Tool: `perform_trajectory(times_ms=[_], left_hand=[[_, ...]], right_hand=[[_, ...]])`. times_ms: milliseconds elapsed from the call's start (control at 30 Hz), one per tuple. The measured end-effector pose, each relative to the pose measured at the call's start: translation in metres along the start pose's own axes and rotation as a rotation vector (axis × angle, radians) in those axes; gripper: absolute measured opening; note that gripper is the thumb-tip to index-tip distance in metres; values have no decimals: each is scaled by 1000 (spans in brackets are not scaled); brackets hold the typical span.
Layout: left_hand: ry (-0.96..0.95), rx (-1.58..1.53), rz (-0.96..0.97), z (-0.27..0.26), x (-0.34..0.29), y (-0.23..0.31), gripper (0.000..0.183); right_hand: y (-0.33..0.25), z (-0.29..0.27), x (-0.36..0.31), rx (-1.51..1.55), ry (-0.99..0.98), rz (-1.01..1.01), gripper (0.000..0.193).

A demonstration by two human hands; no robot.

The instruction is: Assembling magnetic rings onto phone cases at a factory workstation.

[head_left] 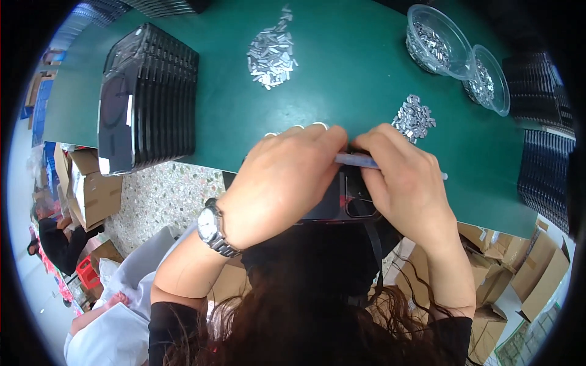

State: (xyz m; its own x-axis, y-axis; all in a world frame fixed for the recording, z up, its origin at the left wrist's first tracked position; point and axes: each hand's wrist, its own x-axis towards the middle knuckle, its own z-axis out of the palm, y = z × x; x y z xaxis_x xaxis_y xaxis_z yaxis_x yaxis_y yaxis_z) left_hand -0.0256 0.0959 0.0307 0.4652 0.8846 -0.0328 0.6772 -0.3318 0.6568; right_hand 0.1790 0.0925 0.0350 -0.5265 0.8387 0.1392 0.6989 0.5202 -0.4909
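My left hand (287, 174), with a metal-band watch (210, 227) on its wrist, curls over a dark phone case (326, 206) at the table's near edge. The case has a camera cutout at its right end. A slim translucent pen-like tool (359, 160) is gripped in my right hand (408, 183), pointing left toward the left fingertips. Both hands meet over the case, and whatever the fingertips touch is hidden. Small silver metal pieces (415, 116) lie heaped just beyond the right hand. Another pile of longer silver pieces (271, 59) lies farther off.
A tall stack of dark phone cases (162, 100) stands on the green table (342, 61) at left. Two clear plastic bowls (455, 60) of metal pieces sit at the far right, near more stacked cases (543, 177). Cardboard boxes (101, 189) and another person's white garment (116, 329) are beside the table.
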Motion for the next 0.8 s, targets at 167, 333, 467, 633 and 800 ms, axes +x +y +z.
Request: perform_trajectory(times_ms=[167,333,467,633,800], left_hand=[[-6,-18,-8,0,0,1,12],[-18,70,8,-2,-1,6,14],[30,174,-4,7,-1,12,15],[50,230,16,12,0,13,16],[30,241,24,11,2,13,15]], right_hand=[[-3,-1,1,123,-45,150,18],[5,3,-3,257,-18,93,14],[6,-6,-6,283,-1,88,19],[4,-24,-17,-50,-49,88,37],[7,-9,-18,-286,-56,-87,34]])
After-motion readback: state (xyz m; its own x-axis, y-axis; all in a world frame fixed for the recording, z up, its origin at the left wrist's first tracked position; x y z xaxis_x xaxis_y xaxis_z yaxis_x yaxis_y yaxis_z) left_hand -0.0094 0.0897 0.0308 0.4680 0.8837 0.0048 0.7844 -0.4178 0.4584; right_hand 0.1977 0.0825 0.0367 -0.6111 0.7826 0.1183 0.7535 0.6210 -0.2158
